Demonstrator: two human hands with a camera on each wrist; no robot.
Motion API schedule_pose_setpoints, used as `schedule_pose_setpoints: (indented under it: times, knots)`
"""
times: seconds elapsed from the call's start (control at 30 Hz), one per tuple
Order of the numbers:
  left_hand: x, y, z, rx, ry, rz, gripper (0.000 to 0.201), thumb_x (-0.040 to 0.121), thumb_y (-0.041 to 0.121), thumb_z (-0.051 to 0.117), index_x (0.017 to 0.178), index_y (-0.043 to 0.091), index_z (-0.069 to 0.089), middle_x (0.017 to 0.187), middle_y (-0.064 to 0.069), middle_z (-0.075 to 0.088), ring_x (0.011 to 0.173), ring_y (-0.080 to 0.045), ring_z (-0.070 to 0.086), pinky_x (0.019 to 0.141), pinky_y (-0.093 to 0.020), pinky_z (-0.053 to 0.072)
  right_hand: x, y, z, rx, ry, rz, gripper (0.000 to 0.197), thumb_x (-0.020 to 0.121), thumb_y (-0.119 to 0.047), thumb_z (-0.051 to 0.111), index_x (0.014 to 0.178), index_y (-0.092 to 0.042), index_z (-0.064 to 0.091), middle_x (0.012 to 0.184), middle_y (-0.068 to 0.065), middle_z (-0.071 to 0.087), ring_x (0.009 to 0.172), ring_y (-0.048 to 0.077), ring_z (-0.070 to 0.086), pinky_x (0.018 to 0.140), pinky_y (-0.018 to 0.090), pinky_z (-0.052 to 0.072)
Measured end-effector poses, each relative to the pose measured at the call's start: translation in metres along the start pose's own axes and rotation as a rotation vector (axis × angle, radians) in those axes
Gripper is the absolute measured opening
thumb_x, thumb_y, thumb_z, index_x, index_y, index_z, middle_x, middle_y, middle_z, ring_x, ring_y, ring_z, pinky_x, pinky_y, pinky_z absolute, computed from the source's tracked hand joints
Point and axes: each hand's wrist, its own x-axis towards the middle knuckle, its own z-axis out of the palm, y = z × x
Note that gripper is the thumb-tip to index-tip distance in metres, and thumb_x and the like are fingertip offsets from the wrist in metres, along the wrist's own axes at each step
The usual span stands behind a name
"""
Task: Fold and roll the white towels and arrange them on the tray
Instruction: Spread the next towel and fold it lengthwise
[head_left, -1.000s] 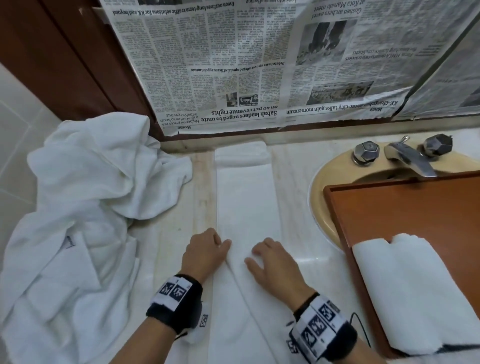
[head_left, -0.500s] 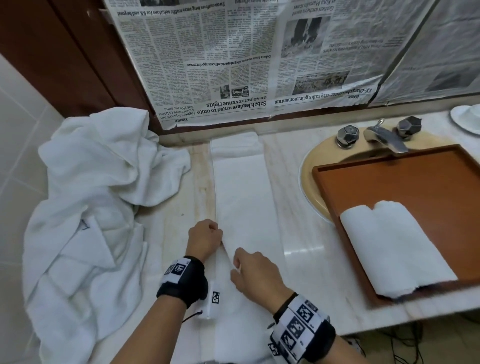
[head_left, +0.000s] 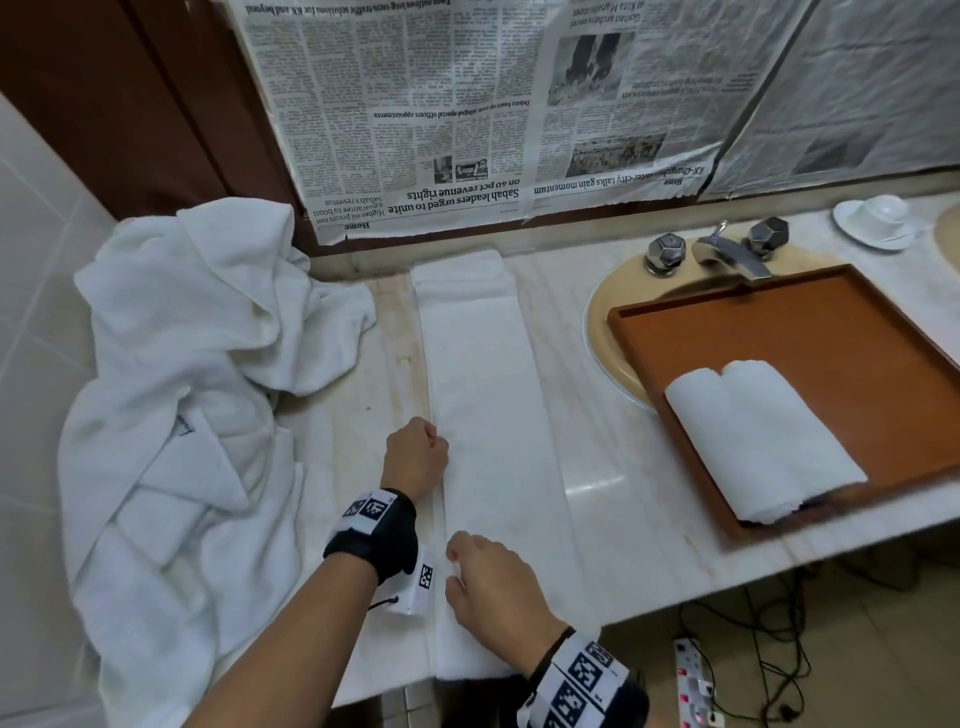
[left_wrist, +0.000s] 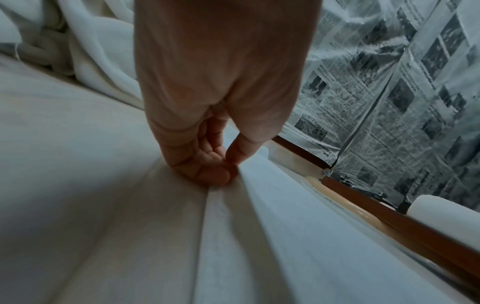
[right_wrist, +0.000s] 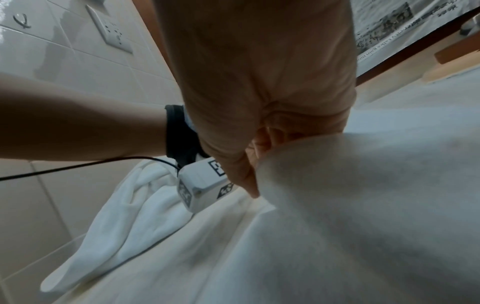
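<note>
Both hands pulled back toward near table edge since earlier frame; right hand now trails left hand. Left hand: fingers curled, pinching left long edge of folded towel strip. Right hand: fingers curled over same edge, gripping lifted cloth. Strip lies flat on table, extends beyond left hand toward newspaper. Right of hands: tray holding two rolled towels. Left of hands: towel heap.

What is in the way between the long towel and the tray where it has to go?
Nothing visible blocks it. Bare countertop and the sink's rim lie between the folded towel and the tray. Two rolled towels fill the tray's near left part; the rest is free.
</note>
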Motion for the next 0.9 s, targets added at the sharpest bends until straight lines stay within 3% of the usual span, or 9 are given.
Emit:
schedule_pose_setpoints:
  times: [0.17, 0.33, 0.4, 0.47, 0.6, 0.73, 0.9]
  knots:
    - [-0.009, -0.003, 0.000, 0.050, 0.011, 0.028, 0.016, 0.096, 0.012, 0.052, 0.109, 0.004, 0.056, 0.097, -0.009, 0.064, 0.089, -0.024, 0.058, 0.076, -0.030, 0.046, -0.010, -0.003, -0.001, 0.005, -0.127, 0.005, 0.033, 0.096, -0.028, 0.050, 0.123, -0.010, 0.054, 0.117, 0.009, 0.059, 0.110, 0.029, 0.055, 0.092, 0.041, 0.048]
    - [-0.024, -0.017, -0.001, 0.020, 0.032, 0.036, 0.019, 0.091, 0.014, 0.060, 0.110, 0.013, 0.057, 0.089, 0.000, 0.065, 0.088, -0.018, 0.061, 0.079, -0.026, 0.045, -0.024, 0.005, -0.013, 0.054, -0.295, -0.108, 0.046, 0.099, -0.038, 0.047, 0.141, -0.019, 0.049, 0.135, 0.012, 0.055, 0.125, 0.027, 0.050, 0.104, 0.039, 0.043]
    - [-0.026, -0.022, -0.001, -0.013, 0.055, 0.004, 0.016, 0.089, 0.013, 0.059, 0.104, 0.014, 0.062, 0.088, 0.002, 0.066, 0.089, -0.018, 0.062, 0.076, -0.023, 0.043, -0.024, 0.012, -0.017, 0.122, -0.333, -0.164, 0.044, 0.099, -0.039, 0.046, 0.139, -0.022, 0.053, 0.134, 0.011, 0.057, 0.122, 0.026, 0.055, 0.104, 0.036, 0.044]
    - [-0.027, -0.023, -0.002, -0.039, 0.063, -0.024, 0.013, 0.088, 0.015, 0.061, 0.101, 0.014, 0.065, 0.086, 0.002, 0.066, 0.090, -0.018, 0.063, 0.074, -0.021, 0.041, -0.018, 0.021, -0.023, 0.151, -0.272, -0.194, 0.039, 0.099, -0.037, 0.046, 0.133, -0.021, 0.059, 0.125, 0.009, 0.064, 0.112, 0.024, 0.061, 0.098, 0.033, 0.048]
    - [-0.030, -0.016, 0.001, 0.114, 0.074, -0.027, 0.019, 0.087, 0.034, 0.068, 0.093, 0.016, 0.062, 0.085, 0.002, 0.065, 0.084, -0.019, 0.062, 0.072, -0.028, 0.044, 0.004, 0.041, -0.047, 0.174, 0.032, -0.171, 0.032, 0.099, -0.031, 0.050, 0.125, -0.018, 0.063, 0.115, 0.000, 0.068, 0.100, 0.015, 0.062, 0.090, 0.027, 0.049]
    - [-0.036, -0.007, 0.008, 0.304, 0.087, 0.000, 0.020, 0.088, 0.035, 0.062, 0.089, 0.015, 0.061, 0.087, -0.001, 0.064, 0.083, -0.023, 0.061, 0.069, -0.031, 0.046, 0.030, 0.056, -0.058, 0.098, 0.163, -0.141, 0.033, 0.100, -0.030, 0.050, 0.129, -0.016, 0.057, 0.124, -0.001, 0.059, 0.113, 0.015, 0.053, 0.093, 0.027, 0.044]
    - [-0.042, -0.001, 0.007, 0.191, 0.128, -0.094, 0.006, 0.085, 0.025, 0.059, 0.084, 0.020, 0.062, 0.084, -0.001, 0.065, 0.082, -0.026, 0.060, 0.068, -0.029, 0.041, 0.063, 0.080, -0.066, -0.011, 0.262, -0.035, 0.040, 0.099, -0.030, 0.049, 0.136, -0.016, 0.049, 0.139, -0.002, 0.045, 0.126, 0.021, 0.042, 0.098, 0.035, 0.041]
